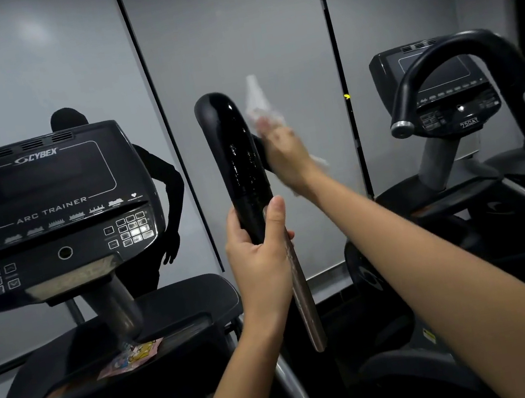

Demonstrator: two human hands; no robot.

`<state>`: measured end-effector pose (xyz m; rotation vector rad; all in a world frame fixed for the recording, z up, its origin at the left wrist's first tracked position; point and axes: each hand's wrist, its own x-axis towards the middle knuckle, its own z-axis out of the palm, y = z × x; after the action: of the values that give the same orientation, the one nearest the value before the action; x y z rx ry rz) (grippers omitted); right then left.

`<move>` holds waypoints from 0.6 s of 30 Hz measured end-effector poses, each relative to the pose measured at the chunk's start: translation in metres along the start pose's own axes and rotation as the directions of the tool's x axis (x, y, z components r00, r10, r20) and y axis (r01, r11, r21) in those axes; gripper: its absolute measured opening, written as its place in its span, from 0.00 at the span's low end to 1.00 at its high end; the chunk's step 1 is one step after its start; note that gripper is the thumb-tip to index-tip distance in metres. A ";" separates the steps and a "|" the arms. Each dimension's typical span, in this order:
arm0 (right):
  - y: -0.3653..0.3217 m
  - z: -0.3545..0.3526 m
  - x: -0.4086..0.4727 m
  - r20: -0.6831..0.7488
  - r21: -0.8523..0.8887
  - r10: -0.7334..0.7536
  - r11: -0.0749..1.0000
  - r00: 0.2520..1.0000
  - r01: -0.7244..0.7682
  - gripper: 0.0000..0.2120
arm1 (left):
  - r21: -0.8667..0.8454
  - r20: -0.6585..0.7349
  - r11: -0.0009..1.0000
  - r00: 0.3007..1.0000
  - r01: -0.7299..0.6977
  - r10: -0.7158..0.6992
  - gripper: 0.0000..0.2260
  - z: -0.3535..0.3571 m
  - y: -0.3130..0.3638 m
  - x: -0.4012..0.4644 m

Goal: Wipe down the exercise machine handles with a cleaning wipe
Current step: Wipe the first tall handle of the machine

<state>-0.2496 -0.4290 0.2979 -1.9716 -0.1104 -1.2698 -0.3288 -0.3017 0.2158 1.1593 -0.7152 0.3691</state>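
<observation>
The left hand [257, 251] gripped the black handle [237, 157] of the exercise machine low down, where its glossy black sleeve met the bare metal bar [303, 292]; the fingers curled round the far side and the thumb lay up the near side. The handle rose from there and curved over at its top, toward the far wall, and its black surface shone wet in patches.

The right hand [285, 156] reached in from the right, its forearm crossing the scene from the near right corner. It was blurred, but its grip was closed on a white cleaning wipe [259, 105], which it pressed against the right side of the handle's upper part. One loose end of the wipe stood up above the hand, pale against the grey wall panels [226, 31], and a smaller bit showed below the wrist.

To the left stood the machine's console [47, 207], dark, marked CYBEX and ARC TRAINER, with a keypad on its lower right. Below it, on the machine's tray, lay a small colourful packet [131, 358]; what it held could not be told. Behind the console a dark reflected figure [153, 196] showed in the glossy wall.

On the right stood a second machine [444, 92], with its own dark console and a curved black handlebar [460, 61] ending in a metal cap.
</observation>
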 end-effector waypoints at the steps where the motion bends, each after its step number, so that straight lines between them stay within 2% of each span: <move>1: 0.011 0.010 -0.002 0.109 -0.203 -0.118 0.969 0.987 0.138 0.21 | -0.003 0.000 1.000 1.000 -0.005 0.005 0.07 0.000 -0.001 0.000; 2: 0.022 0.015 -0.007 0.169 -0.362 -0.211 0.895 0.963 0.260 0.23 | -0.006 0.002 1.000 1.000 -0.009 0.009 0.08 0.000 -0.001 0.000; 4: 0.046 0.010 -0.015 0.173 -0.521 -0.357 0.757 0.918 0.393 0.28 | -0.005 0.005 1.000 1.000 -0.016 0.016 0.09 0.000 -0.001 0.001; 6: 0.064 -0.005 -0.027 0.178 -0.528 -0.386 0.739 0.905 0.419 0.30 | -0.002 0.003 1.000 1.000 -0.018 0.018 0.09 0.001 0.000 0.000; 9: 0.082 -0.030 -0.055 0.230 -0.550 -0.338 0.728 0.912 0.409 0.33 | -0.002 -0.003 1.000 1.000 -0.001 0.001 0.08 0.001 0.001 -0.001; 10: 0.086 -0.038 -0.062 0.230 -0.532 -0.308 0.755 0.923 0.384 0.31 | 0.001 -0.007 1.000 1.000 0.003 -0.003 0.07 0.001 0.001 -0.001; 12: 0.083 -0.053 -0.067 0.141 -0.390 -0.141 0.902 0.980 0.186 0.21 | 0.005 -0.017 1.000 1.000 0.013 -0.013 0.06 0.001 0.001 0.000; 13: 0.074 -0.059 -0.064 0.035 -0.254 -0.008 0.967 0.999 0.017 0.17 | 0.004 -0.019 1.000 1.000 0.016 -0.016 0.05 0.001 0.001 0.000; 14: 0.063 -0.063 -0.055 -0.090 -0.044 0.148 0.987 0.985 -0.153 0.16 | 0.003 -0.019 1.000 1.000 0.019 -0.019 0.05 0.002 0.001 0.001; 15: 0.051 -0.068 -0.045 -0.163 0.209 0.326 0.934 0.931 -0.291 0.14 | 0.001 -0.018 1.000 1.000 0.021 -0.021 0.05 0.002 0.001 0.001; 16: 0.040 -0.070 -0.034 -0.163 0.424 0.482 0.822 0.861 -0.380 0.12 | -0.002 -0.018 1.000 1.000 0.023 -0.023 0.05 0.002 0.001 0.000; 17: 0.028 -0.071 -0.021 -0.103 0.582 0.589 0.689 0.802 -0.431 0.10 | -0.003 -0.017 1.000 1.000 0.021 -0.021 0.05 0.002 0.000 0.000; 18: 0.018 -0.067 -0.009 -0.044 0.658 0.625 0.605 0.780 -0.448 0.09 | 0.000 -0.016 1.000 1.000 0.020 -0.020 0.05 0.002 0.000 0.000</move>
<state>-0.2955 -0.4817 0.2943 -1.1038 0.1892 -0.9089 -0.3296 -0.3034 0.2160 1.1613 -0.6894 0.3614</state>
